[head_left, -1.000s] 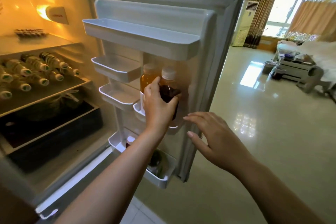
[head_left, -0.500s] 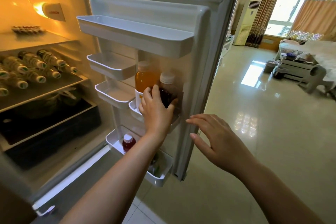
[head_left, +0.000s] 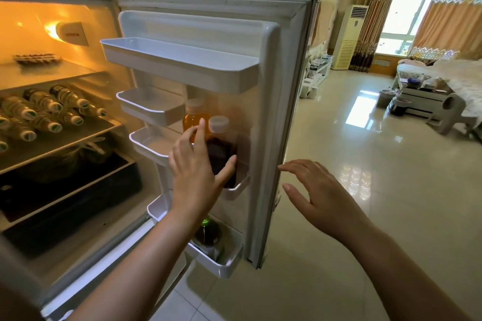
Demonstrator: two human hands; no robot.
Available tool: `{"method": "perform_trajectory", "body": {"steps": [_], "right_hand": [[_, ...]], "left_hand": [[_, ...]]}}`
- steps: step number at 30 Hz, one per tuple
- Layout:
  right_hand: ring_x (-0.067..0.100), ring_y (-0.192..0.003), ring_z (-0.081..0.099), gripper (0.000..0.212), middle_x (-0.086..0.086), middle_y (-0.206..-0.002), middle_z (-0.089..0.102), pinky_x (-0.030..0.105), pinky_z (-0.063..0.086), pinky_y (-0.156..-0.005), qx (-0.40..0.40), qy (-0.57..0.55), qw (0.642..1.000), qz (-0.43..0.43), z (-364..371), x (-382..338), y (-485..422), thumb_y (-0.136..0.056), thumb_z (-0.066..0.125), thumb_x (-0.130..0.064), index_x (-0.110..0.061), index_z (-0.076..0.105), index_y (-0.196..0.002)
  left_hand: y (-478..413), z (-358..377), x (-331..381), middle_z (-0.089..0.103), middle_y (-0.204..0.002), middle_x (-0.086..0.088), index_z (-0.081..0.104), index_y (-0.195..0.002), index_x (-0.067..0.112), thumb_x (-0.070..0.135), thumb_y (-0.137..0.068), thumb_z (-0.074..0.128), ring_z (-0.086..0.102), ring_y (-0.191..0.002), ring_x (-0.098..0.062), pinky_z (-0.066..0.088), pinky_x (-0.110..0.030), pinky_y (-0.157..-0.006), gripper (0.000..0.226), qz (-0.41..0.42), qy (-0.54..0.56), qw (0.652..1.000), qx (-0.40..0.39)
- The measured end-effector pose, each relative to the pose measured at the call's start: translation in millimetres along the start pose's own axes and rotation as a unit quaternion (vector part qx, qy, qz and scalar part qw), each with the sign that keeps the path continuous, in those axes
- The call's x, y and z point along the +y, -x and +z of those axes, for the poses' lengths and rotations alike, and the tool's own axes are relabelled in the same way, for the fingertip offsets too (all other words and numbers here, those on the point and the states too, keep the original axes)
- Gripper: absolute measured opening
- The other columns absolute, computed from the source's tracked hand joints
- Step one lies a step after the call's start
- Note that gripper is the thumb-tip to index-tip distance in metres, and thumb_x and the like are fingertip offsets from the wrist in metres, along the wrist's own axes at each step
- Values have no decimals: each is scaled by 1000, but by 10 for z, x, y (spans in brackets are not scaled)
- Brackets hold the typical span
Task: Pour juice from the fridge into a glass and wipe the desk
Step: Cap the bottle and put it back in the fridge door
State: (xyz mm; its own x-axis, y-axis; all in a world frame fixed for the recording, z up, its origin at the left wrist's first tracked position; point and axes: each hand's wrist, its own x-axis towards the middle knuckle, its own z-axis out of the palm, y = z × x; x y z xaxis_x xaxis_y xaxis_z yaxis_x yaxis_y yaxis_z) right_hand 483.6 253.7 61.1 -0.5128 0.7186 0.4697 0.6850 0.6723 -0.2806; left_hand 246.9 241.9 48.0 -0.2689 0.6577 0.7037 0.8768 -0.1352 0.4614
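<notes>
The fridge door (head_left: 276, 117) stands open in front of me. Two juice bottles with pale caps stand in a middle door shelf (head_left: 238, 185): a dark one (head_left: 221, 154) and an orange one (head_left: 191, 118) behind it. My left hand (head_left: 194, 172) wraps around the dark bottle, thumb on its right side, index finger raised between the two bottles. My right hand (head_left: 318, 198) hovers with spread fingers just off the door's outer edge, holding nothing. No glass or desk is in view.
Several small bottles (head_left: 39, 114) lie on a fridge shelf at left. A green-capped bottle (head_left: 208, 232) sits in the bottom door shelf (head_left: 224, 266). Glossy tiled floor (head_left: 365, 190) stretches right toward a low table (head_left: 422, 101) and an air conditioner (head_left: 350, 36).
My left hand has loosened on the dark bottle, index finger lifted. The view has tilted, hiding the red-capped bottle in the bottom shelf behind my arm. The right hand has stayed beside the door edge.
</notes>
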Motion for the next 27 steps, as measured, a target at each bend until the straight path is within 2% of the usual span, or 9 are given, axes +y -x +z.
{"method": "perform_trajectory", "body": {"steps": [3, 5, 8, 10, 12, 15, 18, 23, 27], "right_hand": [[7, -117, 44, 41, -7, -129, 53, 24, 37, -92, 15, -16, 999, 29, -7, 88, -22, -93, 43, -40, -29, 43, -132], [11, -119, 44, 47, -3, -134, 50, 27, 39, -93, 12, -16, 999, 51, 14, 154, -51, -94, 46, -38, -28, 35, -138], [20, -127, 38, 61, 2, -144, 39, 36, 39, -99, -26, 9, 997, 73, 83, 240, -122, -92, 46, -42, -26, 19, -144], [21, -132, 31, 70, 1, -150, 29, 38, 34, -104, -52, 3, 995, 89, 127, 278, -191, -92, 47, -42, -25, 7, -147], [21, -136, 25, 79, -2, -155, 18, 39, 31, -108, -68, -23, 993, 89, 171, 289, -261, -90, 49, -42, -30, -6, -146], [20, -140, 16, 91, -3, -157, 3, 39, 24, -112, -92, -50, 991, 77, 270, 308, -341, -89, 50, -45, -31, -24, -141], [18, -142, 8, 97, -2, -157, -7, 36, 20, -114, -96, -47, 992, 65, 368, 345, -364, -89, 48, -49, -34, -38, -131], [14, -142, 2, 96, -2, -156, -12, 26, 10, -112, -81, -42, 995, 35, 450, 347, -292, -89, 47, -48, -31, -37, -132], [10, -141, -5, 91, -5, -155, -19, 26, 7, -111, -75, -50, 996, 9, 500, 235, -167, -89, 43, -50, -29, -31, -139]], "left_hand": [[-74, -60, 319, 36, -128, -6, 38, -132, 18, 31, -85, 58, 39, -117, -24, 38, -40, -99, 53, 225, 64, 971, 53], [-245, 25, 590, 40, -130, -7, 43, -132, 19, 30, -87, 55, 39, -120, -25, 32, -39, -104, 48, 368, 17, 929, 28], [-624, 233, 855, 46, -140, -9, 43, -137, 21, 33, -91, 47, 32, -135, -28, 12, -47, -116, 48, 484, -113, 867, -28], [-879, 302, 902, 40, -146, -8, 38, -141, 22, 35, -94, 38, 20, -141, -28, 3, -53, -115, 49, 502, -222, 833, -67], [-1064, 315, 888, 38, -148, -7, 37, -141, 21, 37, -94, 35, 13, -143, -28, -2, -57, -114, 49, 494, -277, 820, -85], [-1172, 266, 846, 42, -145, -7, 41, -138, 19, 35, -96, 29, 14, -143, -28, -1, -60, -112, 47, 503, -315, 801, -79], [-1210, 199, 802, 38, -147, -6, 36, -141, 18, 31, -96, 26, 16, -143, -27, 1, -59, -112, 48, 530, -349, 771, -53], [-1209, 104, 763, 39, -147, -4, 39, -140, 18, 28, -97, 31, 22, -141, -24, 6, -57, -112, 45, 548, -349, 760, -37], [-1118, -45, 637, 36, -148, -3, 34, -143, 20, 27, -98, 30, 21, -142, -22, 6, -57, -112, 46, 552, -351, 756, -19]]}}
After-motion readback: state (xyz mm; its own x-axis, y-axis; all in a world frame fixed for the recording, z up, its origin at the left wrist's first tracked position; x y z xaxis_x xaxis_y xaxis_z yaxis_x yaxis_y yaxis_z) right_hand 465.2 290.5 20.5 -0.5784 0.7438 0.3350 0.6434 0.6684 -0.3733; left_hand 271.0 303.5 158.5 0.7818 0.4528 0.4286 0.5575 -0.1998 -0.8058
